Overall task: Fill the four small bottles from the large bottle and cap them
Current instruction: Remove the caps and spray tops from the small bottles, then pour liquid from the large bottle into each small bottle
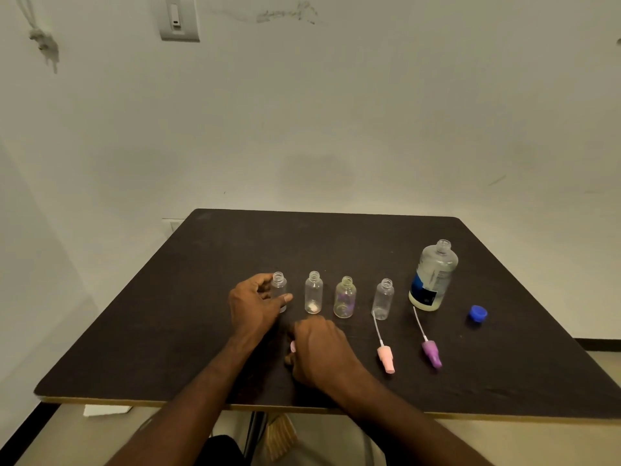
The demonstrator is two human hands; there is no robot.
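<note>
Several small clear bottles stand uncapped in a row on the dark table (201, 331). My left hand (255, 306) wraps around the leftmost bottle (279, 285). To its right stand a second bottle (313, 293), a third (345, 298) and a fourth (383, 299). My right hand (319, 351) rests on the table in front of the row, closed over a small pink cap (293, 347) that barely shows. The large bottle (433, 275), open and holding some clear liquid, stands at the right. A pink spray cap (386, 358) and a purple spray cap (432, 354) lie on the table.
A blue screw cap (478, 313) lies right of the large bottle. The table's front edge (302, 407) runs just below my forearms. A white wall stands close behind the table.
</note>
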